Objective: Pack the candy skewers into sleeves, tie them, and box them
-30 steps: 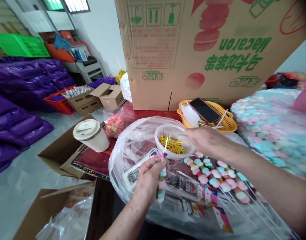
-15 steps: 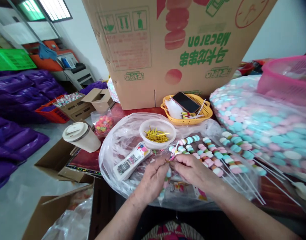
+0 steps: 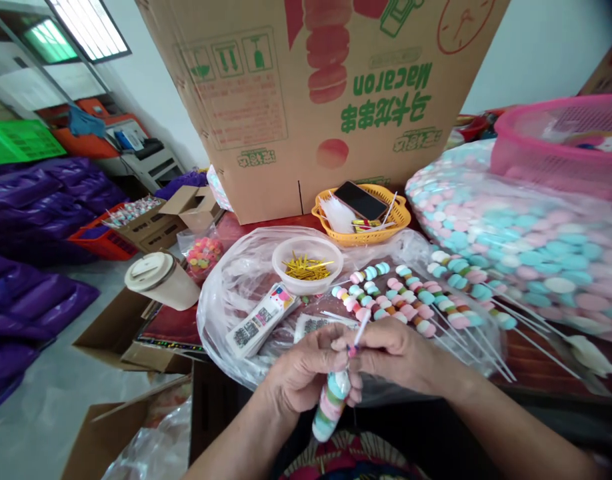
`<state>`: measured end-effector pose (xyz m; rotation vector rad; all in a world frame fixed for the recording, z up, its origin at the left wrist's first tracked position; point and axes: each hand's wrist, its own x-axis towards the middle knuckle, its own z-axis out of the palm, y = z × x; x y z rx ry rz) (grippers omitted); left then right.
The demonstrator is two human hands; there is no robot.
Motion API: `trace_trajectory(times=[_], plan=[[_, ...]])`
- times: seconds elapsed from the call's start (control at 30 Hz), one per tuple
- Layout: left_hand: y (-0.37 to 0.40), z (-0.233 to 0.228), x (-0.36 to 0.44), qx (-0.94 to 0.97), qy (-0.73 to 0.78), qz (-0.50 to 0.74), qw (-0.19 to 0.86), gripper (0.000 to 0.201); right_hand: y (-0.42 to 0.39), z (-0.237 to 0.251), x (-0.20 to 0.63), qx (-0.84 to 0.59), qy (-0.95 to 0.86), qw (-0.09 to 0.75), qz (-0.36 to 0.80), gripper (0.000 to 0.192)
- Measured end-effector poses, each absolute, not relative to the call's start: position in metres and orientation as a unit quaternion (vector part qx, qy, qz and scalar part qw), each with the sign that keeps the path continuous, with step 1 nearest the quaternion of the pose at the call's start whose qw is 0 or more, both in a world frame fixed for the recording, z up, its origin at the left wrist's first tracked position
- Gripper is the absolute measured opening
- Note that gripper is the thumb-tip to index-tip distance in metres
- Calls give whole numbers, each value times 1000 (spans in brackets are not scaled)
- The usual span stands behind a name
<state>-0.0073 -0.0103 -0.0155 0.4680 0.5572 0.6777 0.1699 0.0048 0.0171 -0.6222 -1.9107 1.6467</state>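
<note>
Left hand [image 3: 303,373] and right hand [image 3: 406,357] pinch wrapped candy skewer [image 3: 330,405] at its neck, candy end [image 3: 322,427] lapward of grip, presumably holding wrapper [image 3: 342,381] bunched. Bowl [image 3: 309,287] of gold strips [image 3: 309,268] sits beyond grip, likely for quick reach.

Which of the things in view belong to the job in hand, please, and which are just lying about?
Likely part of the job: held skewer, gold ties, bowl, printed strips, other skewers, marshmallow bag.
Probably just lying about: phone, cup, blue cloth.
</note>
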Motion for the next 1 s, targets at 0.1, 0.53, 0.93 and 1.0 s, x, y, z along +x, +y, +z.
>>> trace_trajectory(times=[0.1,0.53,0.93,1.0], plan=[[-12,-12,0,197,327,413,827,61,3,5,162,-337,-689,338,546,27],[-37,29,-43,260,431,480,718,84,-29,0,132,-357,-792,376,322,20],[-41,9,-10,475,536,393,577,46,-29,0,113,-266,-285,321,863,26],[-34,5,-1,478,549,420,542,45,-23,-5,119,-239,-328,314,858,31]])
